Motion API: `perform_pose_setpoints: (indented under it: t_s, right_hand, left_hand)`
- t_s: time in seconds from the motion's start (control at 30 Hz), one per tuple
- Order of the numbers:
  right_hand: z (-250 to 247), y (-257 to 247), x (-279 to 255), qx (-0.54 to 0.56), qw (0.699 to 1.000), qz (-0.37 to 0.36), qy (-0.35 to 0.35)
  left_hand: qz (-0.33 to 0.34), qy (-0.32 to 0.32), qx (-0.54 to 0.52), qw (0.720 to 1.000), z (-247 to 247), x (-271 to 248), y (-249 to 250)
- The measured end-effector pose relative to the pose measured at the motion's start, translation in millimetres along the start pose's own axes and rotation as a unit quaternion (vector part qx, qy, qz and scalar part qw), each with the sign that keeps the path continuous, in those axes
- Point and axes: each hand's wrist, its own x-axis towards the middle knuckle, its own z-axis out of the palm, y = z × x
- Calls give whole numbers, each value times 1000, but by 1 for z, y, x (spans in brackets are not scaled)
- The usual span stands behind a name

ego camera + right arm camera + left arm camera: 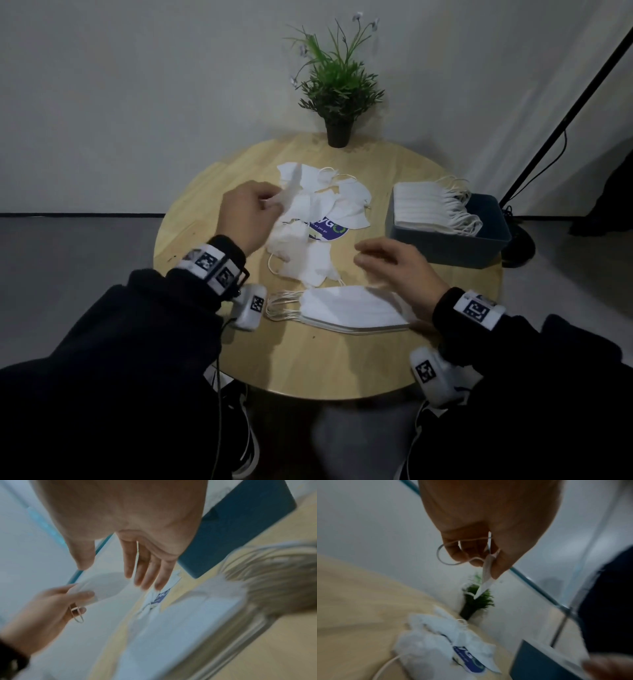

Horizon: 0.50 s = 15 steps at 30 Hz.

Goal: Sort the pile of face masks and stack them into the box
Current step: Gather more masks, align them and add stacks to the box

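Round wooden table [212, 192] against a pale wall, its near edge just ahead of the person's dark sleeves. Black slanting pole [561, 113] off the right side, running down to a dark base on the floor beyond the table's rim. Potted plant [337, 99] upright at the far edge, well behind everything else. Blue-grey box [479, 246] on the right, hard by the rim, with a stack of white masks [421, 205] standing in its left part, ear loops spilling over toward the bare right part. Loose pile of face masks [329, 202] sprawled across the middle, half covering a round blue sticker [330, 231]. Neat flat stack of masks [349, 308] toward the near edge, loops fanned out to the left, partly hidden under the right wrist. Left hand [250, 216] raised above the pile's left side, thumb and fingers pinching a single mask [485, 573] by one end, an ear loop dangling round the fingers. Right hand [400, 267] hovering between pile and box above the flat stack, fingers [145, 566] straight and loose, grasping nothing. Bare wood along the left side and across the near strip. Both wrist views blurred.
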Motion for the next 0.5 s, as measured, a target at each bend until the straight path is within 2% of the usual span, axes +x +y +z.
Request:
perform_pose_setpoints:
  t_s: [0.03,0.1,0.17,0.2,0.23,0.27,0.33,0.37,0.4,0.5]
  right_hand:
    - [2,-9,-1,94,995,39,-7]
    - [5,-26,-3,253,962,101,-29]
    - [6,-36,-5,340,934,104,-25]
    - [5,-37,-5,353,931,94,-7]
    - [4,-37,-6,353,931,88,17]
    - [2,-36,-6,348,932,90,40]
    - [-2,-32,-7,345,931,100,63]
    - [-4,-31,-7,342,932,99,62]
    - [-5,-31,-9,337,935,96,58]
    - [-3,-31,-12,322,941,94,37]
  left_hand:
    - [69,10,-1,998,1,-9,13]
    - [207,-16,4,978,6,-33,33]
    - [322,-64,50,943,14,-58,44]
    - [351,-89,73,929,17,-66,47]
    - [350,-120,77,926,19,-70,46]
    - [321,-153,60,933,17,-71,46]
    - [209,-224,-35,951,10,-67,44]
    - [152,-253,-98,951,7,-66,45]
    - [102,-266,-161,945,6,-65,48]
    - [-7,-237,-279,931,11,-66,57]
